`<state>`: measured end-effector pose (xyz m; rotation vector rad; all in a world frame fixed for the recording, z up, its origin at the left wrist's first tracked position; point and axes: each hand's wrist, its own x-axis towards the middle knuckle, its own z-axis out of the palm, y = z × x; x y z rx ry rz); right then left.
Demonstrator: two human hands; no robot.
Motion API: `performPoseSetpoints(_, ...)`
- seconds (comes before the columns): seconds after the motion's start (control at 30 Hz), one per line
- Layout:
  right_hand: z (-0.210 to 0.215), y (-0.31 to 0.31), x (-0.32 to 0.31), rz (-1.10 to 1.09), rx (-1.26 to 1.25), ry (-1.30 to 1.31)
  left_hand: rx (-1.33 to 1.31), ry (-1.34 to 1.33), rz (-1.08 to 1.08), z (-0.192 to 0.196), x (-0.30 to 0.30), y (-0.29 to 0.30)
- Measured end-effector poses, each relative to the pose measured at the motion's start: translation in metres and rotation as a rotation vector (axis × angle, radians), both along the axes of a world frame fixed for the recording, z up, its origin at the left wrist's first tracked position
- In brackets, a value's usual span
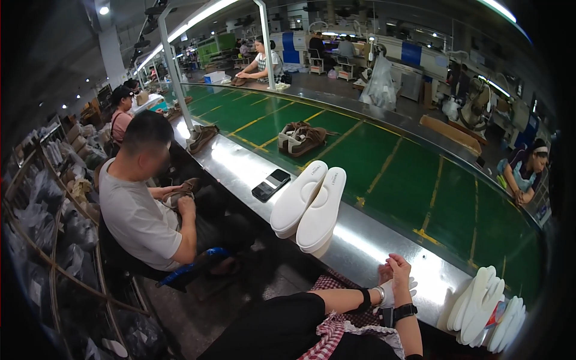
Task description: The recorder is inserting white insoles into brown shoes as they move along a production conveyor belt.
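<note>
Both my hands are close together above the metal edge of the line. My left hand (388,295) wears a white glove, with a bracelet and a black band at the wrist; its fingers are mostly hidden behind the other hand. Bare-looking and with curled fingers, my right hand (397,270) overlaps it, a black watch on that wrist. What the right fingers grip, if anything, cannot be made out. Left of my hands, a pair of white insoles (327,213) lies side by side on the metal ledge. Several more white insoles (480,303) stand stacked on the right.
A black phone (271,185) lies on the metal ledge (366,243). Brown shoes (302,139) sit on the green conveyor belt (384,174) with yellow lines. At the left, a seated co-worker (144,198) holds a brown shoe (180,193). Another brown shoe (203,138) rests beside a post.
</note>
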<state>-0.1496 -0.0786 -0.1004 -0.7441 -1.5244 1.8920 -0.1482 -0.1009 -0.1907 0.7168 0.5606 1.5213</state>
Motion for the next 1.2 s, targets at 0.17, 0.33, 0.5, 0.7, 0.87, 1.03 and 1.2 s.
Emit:
performPoseSetpoints(0.17, 0.008, -0.001, 0.003, -0.053, -0.004, -0.117, 0.005, 0.061, 0.006, -0.004, 0.000, -0.002)
performPoseSetpoints(0.33, 0.013, -0.004, 0.003, -0.044, -0.022, -0.123, 0.014, 0.110, 0.010, -0.014, -0.002, 0.001)
performPoseSetpoints(0.5, 0.012, -0.005, 0.002, -0.052, -0.061, -0.086, 0.070, 0.161, 0.015, -0.012, 0.001, 0.006)
performPoseSetpoints(0.7, 0.009, -0.001, 0.005, -0.012, 0.002, -0.144, -0.025, -0.381, 0.070, 0.008, 0.005, -0.012)
performPoseSetpoints(0.87, 0.005, -0.002, 0.002, -0.038, 0.038, -0.094, -0.057, 0.093, 0.057, 0.007, -0.006, -0.009)
performPoseSetpoints(1.03, 0.007, -0.002, 0.003, -0.012, 0.015, -0.115, -0.055, 0.174, 0.036, -0.001, -0.009, -0.004)
performPoseSetpoints(1.2, 0.010, -0.001, 0.005, 0.011, -0.013, -0.080, -0.064, 0.225, 0.041, 0.003, -0.012, -0.006)
